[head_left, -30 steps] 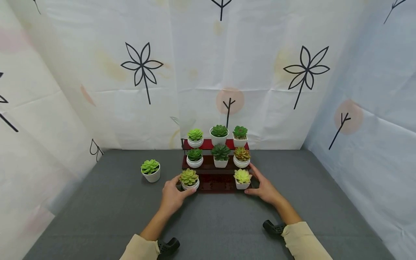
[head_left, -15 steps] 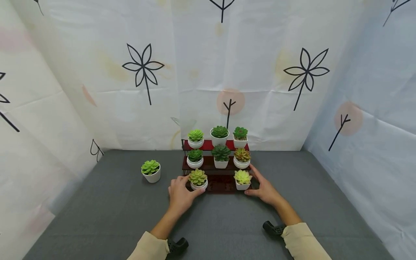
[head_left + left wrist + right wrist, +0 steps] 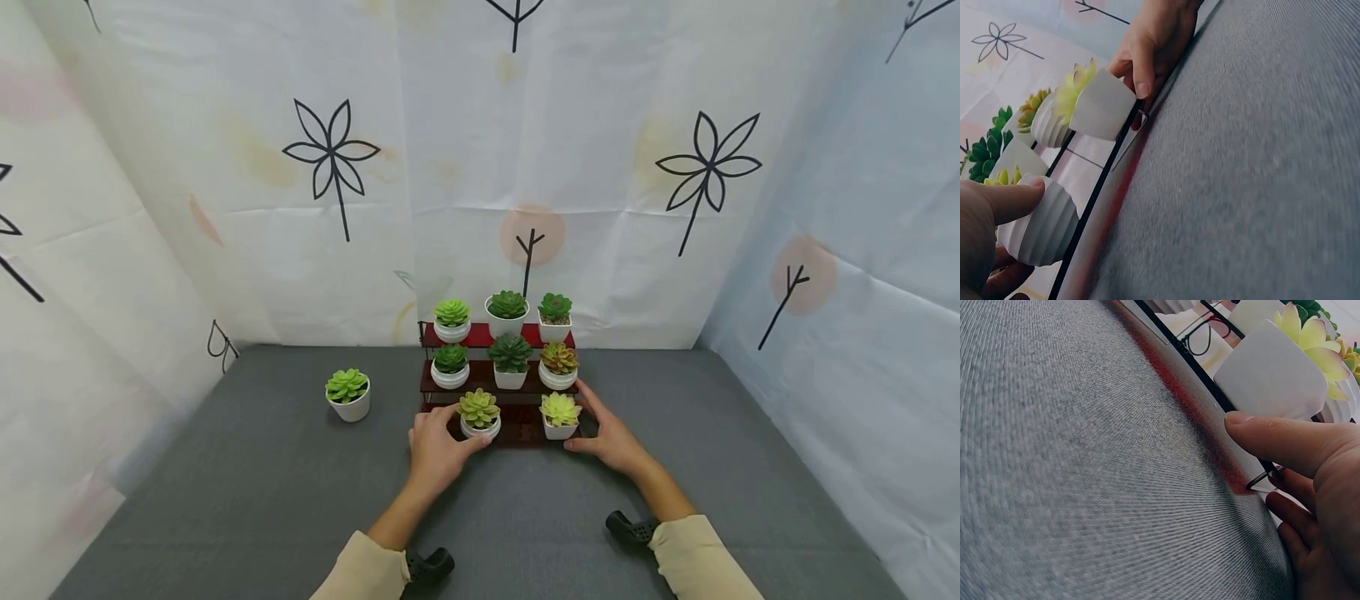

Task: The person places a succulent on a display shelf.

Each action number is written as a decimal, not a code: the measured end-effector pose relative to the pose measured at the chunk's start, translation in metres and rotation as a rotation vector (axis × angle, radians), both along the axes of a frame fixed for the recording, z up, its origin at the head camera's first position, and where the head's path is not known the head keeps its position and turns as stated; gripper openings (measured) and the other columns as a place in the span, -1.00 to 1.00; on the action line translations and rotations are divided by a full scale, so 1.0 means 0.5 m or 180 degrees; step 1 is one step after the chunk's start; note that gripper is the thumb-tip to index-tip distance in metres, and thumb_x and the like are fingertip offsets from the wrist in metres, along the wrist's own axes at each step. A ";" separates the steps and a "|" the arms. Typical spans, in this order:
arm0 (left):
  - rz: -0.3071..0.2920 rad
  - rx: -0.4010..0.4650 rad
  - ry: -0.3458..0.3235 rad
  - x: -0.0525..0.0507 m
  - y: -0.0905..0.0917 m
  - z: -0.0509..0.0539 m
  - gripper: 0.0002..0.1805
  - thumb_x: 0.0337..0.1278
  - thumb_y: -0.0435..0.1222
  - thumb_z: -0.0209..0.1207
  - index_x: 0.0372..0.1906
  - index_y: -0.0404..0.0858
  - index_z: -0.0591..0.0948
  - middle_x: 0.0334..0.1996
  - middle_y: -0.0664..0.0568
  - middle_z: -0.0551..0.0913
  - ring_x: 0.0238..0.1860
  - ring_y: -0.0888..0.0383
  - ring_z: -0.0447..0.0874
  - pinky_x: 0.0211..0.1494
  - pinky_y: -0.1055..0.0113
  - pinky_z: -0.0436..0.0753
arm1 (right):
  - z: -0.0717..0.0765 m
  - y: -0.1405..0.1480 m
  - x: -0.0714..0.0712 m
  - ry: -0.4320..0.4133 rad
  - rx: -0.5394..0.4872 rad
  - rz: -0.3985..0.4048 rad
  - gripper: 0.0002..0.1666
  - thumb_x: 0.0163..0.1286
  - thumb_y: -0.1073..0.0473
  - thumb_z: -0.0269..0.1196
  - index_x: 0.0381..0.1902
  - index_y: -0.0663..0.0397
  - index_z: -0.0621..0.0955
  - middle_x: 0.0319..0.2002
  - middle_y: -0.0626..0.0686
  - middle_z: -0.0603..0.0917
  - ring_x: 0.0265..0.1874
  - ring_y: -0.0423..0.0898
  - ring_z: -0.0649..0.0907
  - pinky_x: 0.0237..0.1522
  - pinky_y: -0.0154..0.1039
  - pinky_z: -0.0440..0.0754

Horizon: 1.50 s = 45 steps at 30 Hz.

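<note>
On the lowest tier of a dark red three-tier plant stand (image 3: 517, 427), my left hand (image 3: 435, 450) grips a round, ribbed white pot with a yellow-green succulent (image 3: 480, 412) between thumb and fingers. The ribbed pot stands upright near the middle of that tier. At the stand's right end, my right hand (image 3: 617, 437) holds the corner, its thumb on the front edge and fingers by the wire leg. Beside that thumb sits a square white pot with a pale yellow succulent (image 3: 1272, 375). In the left wrist view the ribbed pot (image 3: 1041, 222) rests at the tier's black front rail.
Potted succulents fill the upper two tiers, among them a dark green one (image 3: 510, 357) in the middle. Apart on the grey tabletop (image 3: 225, 467), left of the stand, is a white pot with a green succulent (image 3: 349, 395). A printed cloth (image 3: 450, 150) hangs behind.
My left hand has slid rightward along the lowest tier with the ribbed potted succulent, from its left end toward the middle. The right hand stays at the stand's corner.
</note>
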<state>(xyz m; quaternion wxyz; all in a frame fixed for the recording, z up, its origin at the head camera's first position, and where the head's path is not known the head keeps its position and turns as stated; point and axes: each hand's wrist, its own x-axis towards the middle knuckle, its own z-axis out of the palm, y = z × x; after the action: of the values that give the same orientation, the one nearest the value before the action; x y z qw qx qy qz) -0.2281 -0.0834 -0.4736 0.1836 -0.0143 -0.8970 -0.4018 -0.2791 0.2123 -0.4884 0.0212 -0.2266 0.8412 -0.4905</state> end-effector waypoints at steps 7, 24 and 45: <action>-0.0034 0.0238 -0.0068 -0.003 0.023 -0.003 -0.32 -0.22 -0.09 0.53 0.10 -0.28 0.62 -0.05 -0.11 0.64 -0.01 -0.09 0.40 0.11 -0.12 0.24 | 0.000 -0.001 0.001 0.0001 0.0011 0.0003 0.24 0.13 0.19 0.47 0.57 0.04 -0.05 0.37 0.40 0.26 0.37 0.37 0.17 0.21 0.41 0.16; -0.0033 0.0121 0.0051 -0.006 0.051 0.000 -0.33 -0.24 -0.08 0.54 0.08 -0.24 0.65 -0.09 -0.09 0.64 -0.05 -0.06 0.42 0.06 -0.14 0.23 | 0.000 -0.001 -0.001 0.0045 0.0020 -0.0016 0.24 0.12 0.21 0.48 0.56 0.04 -0.04 0.36 0.40 0.28 0.36 0.38 0.19 0.21 0.40 0.16; 0.0022 0.0241 0.0040 0.001 0.057 -0.002 -0.44 -0.18 -0.12 0.51 0.05 -0.18 0.68 0.01 -0.06 0.66 -0.02 -0.07 0.42 0.12 -0.14 0.18 | -0.002 -0.001 -0.002 0.0034 0.0013 -0.0015 0.25 0.11 0.22 0.48 0.56 0.05 -0.04 0.36 0.40 0.28 0.37 0.36 0.19 0.22 0.39 0.14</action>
<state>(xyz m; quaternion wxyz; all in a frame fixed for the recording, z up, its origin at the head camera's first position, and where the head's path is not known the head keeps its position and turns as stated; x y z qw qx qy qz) -0.2278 -0.0550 -0.4745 0.1910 -0.0068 -0.8800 -0.4347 -0.2799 0.2118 -0.4894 0.0160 -0.2272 0.8428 -0.4876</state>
